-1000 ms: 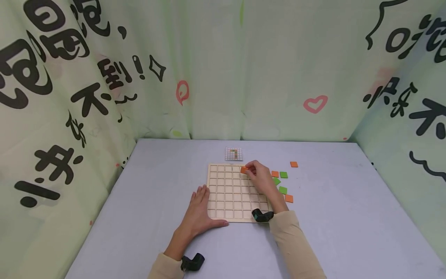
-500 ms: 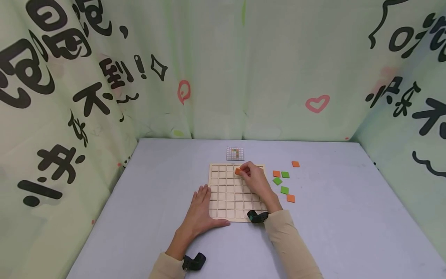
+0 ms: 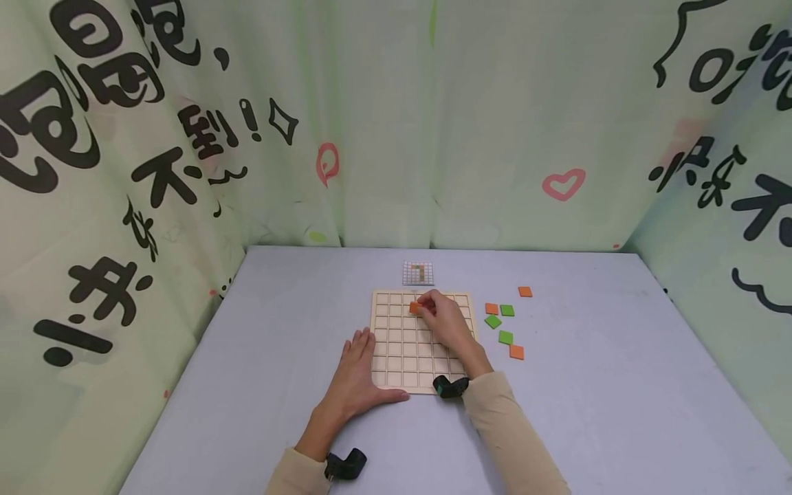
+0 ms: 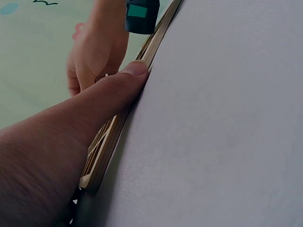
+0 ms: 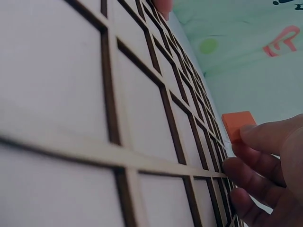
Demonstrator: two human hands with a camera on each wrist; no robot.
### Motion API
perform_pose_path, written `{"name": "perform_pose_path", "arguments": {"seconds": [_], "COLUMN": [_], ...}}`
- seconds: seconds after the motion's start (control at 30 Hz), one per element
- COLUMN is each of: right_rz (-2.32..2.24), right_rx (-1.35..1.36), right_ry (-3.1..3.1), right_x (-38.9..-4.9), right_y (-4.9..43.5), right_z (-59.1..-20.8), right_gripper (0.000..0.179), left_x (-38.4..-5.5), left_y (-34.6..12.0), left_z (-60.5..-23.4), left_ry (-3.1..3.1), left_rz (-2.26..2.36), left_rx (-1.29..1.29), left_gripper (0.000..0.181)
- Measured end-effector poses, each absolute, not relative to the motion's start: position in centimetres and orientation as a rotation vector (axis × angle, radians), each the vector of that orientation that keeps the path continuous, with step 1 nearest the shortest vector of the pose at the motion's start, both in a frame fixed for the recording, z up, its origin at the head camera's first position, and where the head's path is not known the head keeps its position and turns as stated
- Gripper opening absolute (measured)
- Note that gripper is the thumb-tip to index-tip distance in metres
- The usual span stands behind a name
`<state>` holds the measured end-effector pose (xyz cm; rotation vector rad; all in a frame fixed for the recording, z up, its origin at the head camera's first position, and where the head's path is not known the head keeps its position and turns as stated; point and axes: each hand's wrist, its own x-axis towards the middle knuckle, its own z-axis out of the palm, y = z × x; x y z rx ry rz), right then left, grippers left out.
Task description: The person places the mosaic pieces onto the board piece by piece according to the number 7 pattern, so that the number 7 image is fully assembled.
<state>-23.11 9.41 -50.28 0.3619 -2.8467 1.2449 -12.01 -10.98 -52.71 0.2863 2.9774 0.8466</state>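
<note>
Orange tile point(image 3: 414, 308) is located above the far part of the wooden grid board point(image 3: 390, 350), slightly left of its centre line, pinched in the grip of the right hand point(image 3: 447, 322) between thumb and fingers. In the right wrist view the tile appears clear of the raised ribs; its exact height cannot be determined. Left hand point(image 3: 357, 375) is spread at the near left corner of the board, fingers along the left edge and thumb on the near edge, pinching nothing. Loose green tiles point(image 3: 505, 337) and orange tiles point(image 3: 516, 352) lie on the counter point(image 3: 619, 385) to the right; a gridded card point(image 3: 418, 273) lies beyond the far edge. Caution: if lowered tilted, the tile could catch on a rib and rest askew. Releasing it off-centre could drop it into an adjacent cell, since the fingers may mask the pocket. Lifting the left hand could let the board slide under a push. A low right wrist could bring the wrist camera point(image 3: 450, 386) against the board's near edge
</note>
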Motion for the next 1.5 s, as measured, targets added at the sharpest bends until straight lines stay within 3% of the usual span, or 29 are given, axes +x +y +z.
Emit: {"name": "perform_pose_path", "arguments": {"seconds": [1.5], "right_rz": [1.007], "right_rx": [0.439], "right_ry": [-2.972], "right_x": [-24.2], "right_y": [8.4], "right_z": [-50.3], "right_gripper": [0.018], "left_x": [-11.9], "left_y": [-11.0], "left_z": [-52.6], "left_ry": [2.981], "left_rz": [0.870], "left_rx": [0.312], "left_gripper": [0.129]}}
